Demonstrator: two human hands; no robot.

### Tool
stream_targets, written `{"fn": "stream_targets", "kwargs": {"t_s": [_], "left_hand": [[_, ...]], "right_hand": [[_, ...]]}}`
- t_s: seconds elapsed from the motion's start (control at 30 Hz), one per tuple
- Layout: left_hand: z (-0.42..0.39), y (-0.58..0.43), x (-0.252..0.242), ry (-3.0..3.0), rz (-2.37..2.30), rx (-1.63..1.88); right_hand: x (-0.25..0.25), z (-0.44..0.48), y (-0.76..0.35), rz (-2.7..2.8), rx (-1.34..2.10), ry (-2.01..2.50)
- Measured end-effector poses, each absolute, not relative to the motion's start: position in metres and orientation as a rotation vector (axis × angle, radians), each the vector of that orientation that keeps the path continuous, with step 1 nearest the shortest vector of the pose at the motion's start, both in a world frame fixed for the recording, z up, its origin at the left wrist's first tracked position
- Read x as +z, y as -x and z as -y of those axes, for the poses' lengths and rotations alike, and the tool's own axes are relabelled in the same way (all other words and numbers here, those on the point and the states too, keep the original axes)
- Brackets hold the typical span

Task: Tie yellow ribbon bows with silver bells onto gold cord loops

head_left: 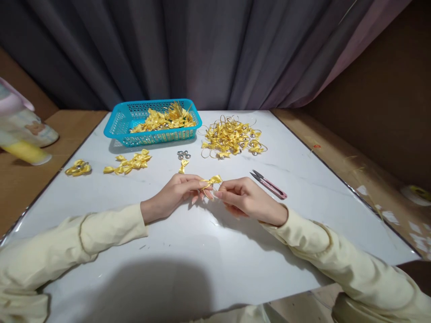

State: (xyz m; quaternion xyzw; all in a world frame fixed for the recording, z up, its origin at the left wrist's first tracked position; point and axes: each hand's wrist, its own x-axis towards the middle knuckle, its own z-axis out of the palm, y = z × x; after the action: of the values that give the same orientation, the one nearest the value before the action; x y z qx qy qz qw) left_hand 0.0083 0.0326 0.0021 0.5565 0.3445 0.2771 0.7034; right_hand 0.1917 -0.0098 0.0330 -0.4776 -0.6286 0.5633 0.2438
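Observation:
My left hand [183,190] pinches a yellow ribbon bow [215,179] above the table, its thumb and fingers closed at the bow's left side. A thin gold cord hangs in a loop below the bow. My right hand [244,197] is closed in a pinch just right of the bow, seemingly on the cord; its fingertips hide the exact grip. Beyond the hands lie a single yellow bow [183,167] and several small silver bells [183,155]. Pink-handled thread snips [269,184] rest to the right of my right hand.
A blue plastic basket [117,130] with yellow bows stands at the back left. Right of it is a heap of bows with gold loops and bells [232,137]. Loose bows [129,162] and a small bow cluster [78,168] lie left. A cup [30,121] stands beyond the table's left edge.

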Motion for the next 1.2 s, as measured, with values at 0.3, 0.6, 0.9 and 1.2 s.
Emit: {"fn": "stream_targets", "kwargs": {"t_s": [0.3,0.6,0.9,1.2], "left_hand": [[-0.0316,-0.0083,0.0008,-1.176,-0.726,0.602],[-0.0314,-0.0084,0.0014,-1.183,-0.721,0.608],[-0.0306,-0.0086,0.0006,-1.189,-0.737,0.600],[-0.0305,-0.0094,0.0031,-1.196,-0.732,0.608]], "right_hand": [[0.0326,0.0103,-0.1918,1.751,1.542,1.279],[0.0326,0.0096,-0.1922,1.765,1.533,1.310],[0.0328,0.0093,-0.1935,1.775,1.549,1.296],[0.0308,0.0091,-0.1923,1.762,1.533,1.296]]}}
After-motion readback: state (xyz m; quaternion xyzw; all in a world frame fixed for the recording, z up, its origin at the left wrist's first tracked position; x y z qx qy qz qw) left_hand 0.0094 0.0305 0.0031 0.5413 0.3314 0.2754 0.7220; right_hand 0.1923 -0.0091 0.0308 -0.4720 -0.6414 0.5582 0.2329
